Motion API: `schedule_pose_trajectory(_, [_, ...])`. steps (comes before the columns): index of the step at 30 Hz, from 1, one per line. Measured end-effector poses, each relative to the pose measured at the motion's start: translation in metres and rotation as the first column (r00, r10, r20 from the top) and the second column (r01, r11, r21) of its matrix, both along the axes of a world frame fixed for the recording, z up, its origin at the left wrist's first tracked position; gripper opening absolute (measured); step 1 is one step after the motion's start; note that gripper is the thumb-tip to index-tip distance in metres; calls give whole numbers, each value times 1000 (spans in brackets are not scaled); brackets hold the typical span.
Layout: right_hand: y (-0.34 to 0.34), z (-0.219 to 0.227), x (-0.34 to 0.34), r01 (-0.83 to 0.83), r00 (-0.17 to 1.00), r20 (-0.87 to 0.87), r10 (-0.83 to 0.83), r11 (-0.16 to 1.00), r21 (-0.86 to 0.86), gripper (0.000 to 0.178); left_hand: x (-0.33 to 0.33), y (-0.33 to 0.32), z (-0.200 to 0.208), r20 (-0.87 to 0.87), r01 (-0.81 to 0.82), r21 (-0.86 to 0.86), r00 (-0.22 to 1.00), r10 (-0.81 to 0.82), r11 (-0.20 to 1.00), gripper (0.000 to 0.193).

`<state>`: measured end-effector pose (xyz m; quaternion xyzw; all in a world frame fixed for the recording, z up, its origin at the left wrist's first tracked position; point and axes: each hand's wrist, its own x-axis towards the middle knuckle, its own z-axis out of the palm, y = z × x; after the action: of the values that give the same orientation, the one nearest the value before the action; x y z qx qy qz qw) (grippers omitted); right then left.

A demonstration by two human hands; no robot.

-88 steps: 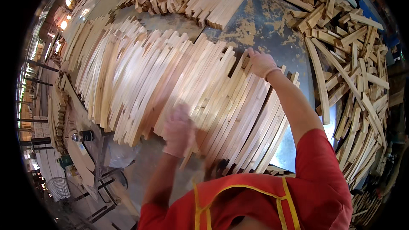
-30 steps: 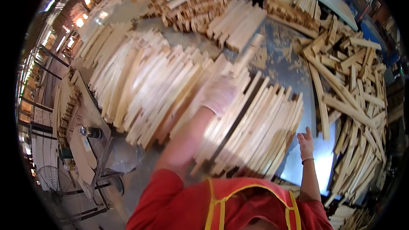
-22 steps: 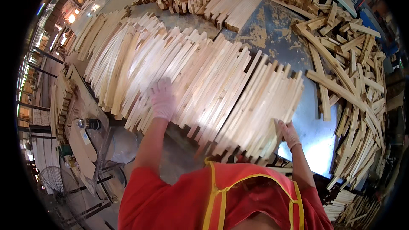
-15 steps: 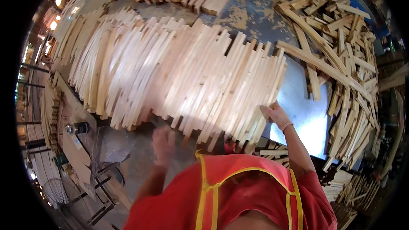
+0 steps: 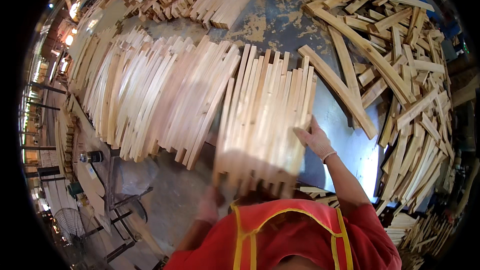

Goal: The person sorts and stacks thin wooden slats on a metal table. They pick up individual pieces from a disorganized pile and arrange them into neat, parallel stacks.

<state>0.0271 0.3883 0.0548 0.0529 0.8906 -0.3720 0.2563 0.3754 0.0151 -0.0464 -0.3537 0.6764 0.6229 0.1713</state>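
Note:
A batch of pale wooden strips (image 5: 265,120), lying side by side, stands apart from the longer row of strips (image 5: 165,95) to its left; a dark gap runs between them. At the batch's right edge is my right hand (image 5: 317,142), in a light glove, its thumb over the outermost strips and its fingers along their side. My left hand (image 5: 210,205) is by the near left corner of the batch, smeared by motion, so its fingers cannot be made out. The near ends of the strips are blurred and jut toward my red and yellow apron (image 5: 290,212).
Loose wooden pieces (image 5: 400,70) lie in a jumbled heap on the right of the metal table (image 5: 345,145). One long piece (image 5: 337,92) slants near the batch. Stacked wood (image 5: 230,0) stands at the far side. A dark bottle-like object (image 5: 91,156) is at left.
The batch of strips has split off from the row and come toward me, opening the gap. My left hand has moved nearer and right to its corner; my right hand has shifted slightly left and nearer.

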Motion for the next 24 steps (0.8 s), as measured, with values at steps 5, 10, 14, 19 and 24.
schedule_pose_trajectory(5, [78,-36,-55,-68,997,24,76,964,-256,93,-136,76,113,60,518,-391,839,-541,761,62])
schedule_pose_trajectory(10, [91,-44,-109,-238,968,-58,243,968,72,90,-287,85,95,183,263,-583,964,-190,769,98])
schedule_pose_trajectory(14, [70,-44,-90,-150,988,-42,147,985,-87,89,-313,125,97,178,326,-583,945,-274,744,108])
schedule_pose_trajectory(19, [63,-31,-36,64,998,41,-53,920,-387,67,-293,109,66,-61,51,-172,996,-62,984,106])
schedule_pose_trajectory(24, [56,-19,10,252,968,139,-210,814,-524,63,-273,98,81,-271,-12,265,959,86,964,86])
